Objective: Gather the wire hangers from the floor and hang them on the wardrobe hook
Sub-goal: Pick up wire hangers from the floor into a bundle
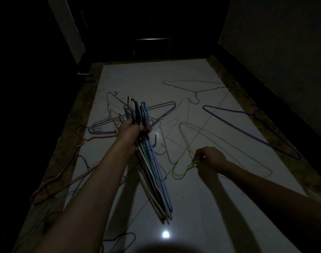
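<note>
Glare: nearest to me, one bright light spot [165,234] reflects on the white floor tiles [201,207].
Left hand: my left hand [132,129] has its fingers curled tight round the necks of a bundle of hangers [154,179], hooks pointing away from me, bodies slanting back toward me above the tiles. I count roughly seven or eight in it, white, green, black and blue; the dim light stops an exact count.
Right hand: my right hand [211,157] is low at the floor, fingertips pinching the hook end of one yellow-green hanger [188,143], which lies flat on the tiles.
Left edge: one pink hanger [52,181] lies half on the brown border strip [64,143]; thin dark-green wires cross it, number unclear.
Middle floor: one purple hanger [130,116] and one pale pink hanger [112,105] lie tangled just beyond my left hand.
Right floor: one dark blue hanger [247,128] lies alone, reaching the far border.
Far floor: one pale green hanger [194,86] lies hook toward me.
Background: dark door [152,24] ahead, wall [274,42] at right.
Writing: none I can read anywhere.
Wardrobe hook: I cannot make it out.
</note>
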Motion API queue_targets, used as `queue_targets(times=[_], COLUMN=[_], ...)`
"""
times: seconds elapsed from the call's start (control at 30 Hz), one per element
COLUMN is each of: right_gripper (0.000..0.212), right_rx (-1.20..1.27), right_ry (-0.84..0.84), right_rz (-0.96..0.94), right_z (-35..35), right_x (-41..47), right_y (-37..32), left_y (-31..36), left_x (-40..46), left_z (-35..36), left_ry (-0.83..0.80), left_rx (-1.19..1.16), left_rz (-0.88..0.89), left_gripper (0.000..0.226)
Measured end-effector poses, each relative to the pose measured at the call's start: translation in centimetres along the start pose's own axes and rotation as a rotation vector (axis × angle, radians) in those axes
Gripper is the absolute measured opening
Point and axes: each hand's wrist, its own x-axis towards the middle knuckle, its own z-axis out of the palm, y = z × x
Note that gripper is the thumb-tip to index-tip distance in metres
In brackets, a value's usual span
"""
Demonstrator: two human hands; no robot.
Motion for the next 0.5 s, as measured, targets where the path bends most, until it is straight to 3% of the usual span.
queue_targets(times=[0.2,0.33,0.5], right_gripper=[0.023,0.02,0.016], right_rx=[-0.001,0.275,0.676], right_ry=[0.054,0.176,0.277], right_rz=[-0.022,0.001,0.003], right_z=[-1.5,-3.9,-7.2], right_x=[-1.3,-2.2,-3.3], right_y=[0.2,-0.3,-2.4], left_y=[1.0,1.8,1.9], left_x=[-0.6,-0.9,-1.5], left_z=[0.2,0.7,1.3], left_ry=[-0.017,-0.034,-0.064], left_rx=[0.021,0.013,-0.025], left_rz=[0.021,0.049,0.046], left_gripper=[0.028,0.02,0.025])
